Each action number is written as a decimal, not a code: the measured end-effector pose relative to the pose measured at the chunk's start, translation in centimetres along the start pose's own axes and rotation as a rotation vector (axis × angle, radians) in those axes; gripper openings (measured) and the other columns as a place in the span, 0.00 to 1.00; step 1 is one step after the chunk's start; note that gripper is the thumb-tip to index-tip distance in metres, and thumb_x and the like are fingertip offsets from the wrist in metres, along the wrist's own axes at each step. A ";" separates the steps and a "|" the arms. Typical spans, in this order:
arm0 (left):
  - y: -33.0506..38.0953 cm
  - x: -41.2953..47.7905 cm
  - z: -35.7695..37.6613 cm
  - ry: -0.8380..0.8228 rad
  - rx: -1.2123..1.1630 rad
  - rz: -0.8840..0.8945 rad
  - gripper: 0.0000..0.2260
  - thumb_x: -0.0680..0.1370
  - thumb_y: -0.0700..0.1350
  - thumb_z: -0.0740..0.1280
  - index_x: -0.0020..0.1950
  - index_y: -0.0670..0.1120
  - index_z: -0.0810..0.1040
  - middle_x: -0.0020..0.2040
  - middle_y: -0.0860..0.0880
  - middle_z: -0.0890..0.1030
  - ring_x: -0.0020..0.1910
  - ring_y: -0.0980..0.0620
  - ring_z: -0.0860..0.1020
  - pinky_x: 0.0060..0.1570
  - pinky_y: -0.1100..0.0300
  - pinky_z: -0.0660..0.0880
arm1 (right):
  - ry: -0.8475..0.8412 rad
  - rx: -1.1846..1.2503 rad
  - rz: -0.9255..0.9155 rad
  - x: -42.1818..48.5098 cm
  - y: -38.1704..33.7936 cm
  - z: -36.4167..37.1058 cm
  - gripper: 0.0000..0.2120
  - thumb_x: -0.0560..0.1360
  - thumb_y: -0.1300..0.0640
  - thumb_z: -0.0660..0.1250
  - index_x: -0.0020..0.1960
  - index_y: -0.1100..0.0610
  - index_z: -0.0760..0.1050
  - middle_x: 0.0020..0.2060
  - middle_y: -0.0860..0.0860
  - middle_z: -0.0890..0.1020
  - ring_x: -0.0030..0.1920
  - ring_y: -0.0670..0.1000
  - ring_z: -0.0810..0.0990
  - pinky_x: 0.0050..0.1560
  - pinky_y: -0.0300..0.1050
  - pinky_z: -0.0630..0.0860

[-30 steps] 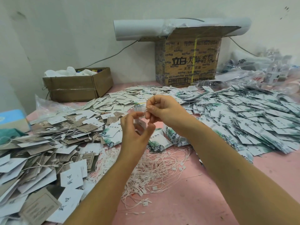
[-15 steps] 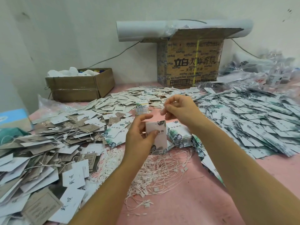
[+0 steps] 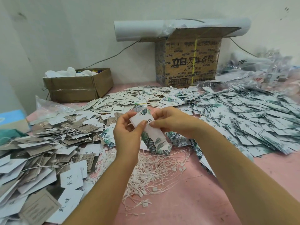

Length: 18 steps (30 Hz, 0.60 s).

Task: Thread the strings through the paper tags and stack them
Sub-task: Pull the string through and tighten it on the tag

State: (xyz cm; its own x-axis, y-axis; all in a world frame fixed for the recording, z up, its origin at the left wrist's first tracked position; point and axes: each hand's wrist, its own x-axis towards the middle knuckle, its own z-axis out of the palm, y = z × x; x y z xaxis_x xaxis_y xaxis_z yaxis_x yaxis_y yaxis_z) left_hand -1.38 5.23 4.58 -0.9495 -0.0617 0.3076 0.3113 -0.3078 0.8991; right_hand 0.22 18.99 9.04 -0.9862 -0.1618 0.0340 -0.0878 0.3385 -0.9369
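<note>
- Single wide-angle view from a camera worn on the person's head, facing forward and down across a pink-topped table to a white wall.
- Close in: left hand and right hand hold a white leaf-printed paper tag at centre frame.

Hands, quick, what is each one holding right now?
Left hand: pinching the leaf-print paper tag.
Right hand: pinching the same tag from the other side.
</note>
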 end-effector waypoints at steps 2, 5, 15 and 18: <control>0.1 -0.1 0.1 -0.005 0.040 0.028 0.15 0.72 0.34 0.71 0.46 0.53 0.74 0.43 0.55 0.79 0.39 0.59 0.79 0.34 0.65 0.77 | 0.053 -0.042 0.002 0.1 -0.1 0.1 0.04 0.76 0.66 0.64 0.49 0.65 0.75 0.39 0.54 0.82 0.38 0.48 0.81 0.40 0.39 0.79; 0.2 0.0 -0.3 -0.037 0.088 0.037 0.11 0.76 0.40 0.68 0.47 0.55 0.70 0.42 0.55 0.76 0.35 0.61 0.78 0.32 0.67 0.77 | 0.244 -0.102 0.046 0.1 -0.2 -0.8 0.06 0.77 0.65 0.61 0.42 0.60 0.72 0.40 0.54 0.79 0.42 0.51 0.80 0.37 0.40 0.79; -2.6 -0.2 -2.1 -0.497 1.079 0.006 0.08 0.76 0.45 0.68 0.52 0.54 0.73 0.38 0.55 0.77 0.35 0.55 0.76 0.34 0.60 0.73 | 0.734 -0.639 0.399 -1.5 3.0 -7.4 0.12 0.76 0.65 0.54 0.58 0.66 0.69 0.42 0.56 0.74 0.42 0.56 0.71 0.43 0.47 0.69; -2.8 -0.4 -2.0 -0.527 1.236 0.137 0.10 0.76 0.48 0.67 0.57 0.54 0.75 0.39 0.57 0.76 0.41 0.54 0.75 0.41 0.58 0.73 | 0.703 -0.680 0.524 -1.9 3.3 -7.7 0.04 0.76 0.64 0.55 0.47 0.64 0.66 0.33 0.55 0.70 0.40 0.58 0.74 0.44 0.52 0.74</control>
State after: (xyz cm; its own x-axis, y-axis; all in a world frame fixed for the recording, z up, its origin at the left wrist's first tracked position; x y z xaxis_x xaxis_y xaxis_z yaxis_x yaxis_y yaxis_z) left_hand -1.92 4.24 1.27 -0.8674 0.4315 0.2477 0.4973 0.7380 0.4561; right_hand 0.69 27.57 8.58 -0.7646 0.6394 0.0808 0.5176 0.6840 -0.5141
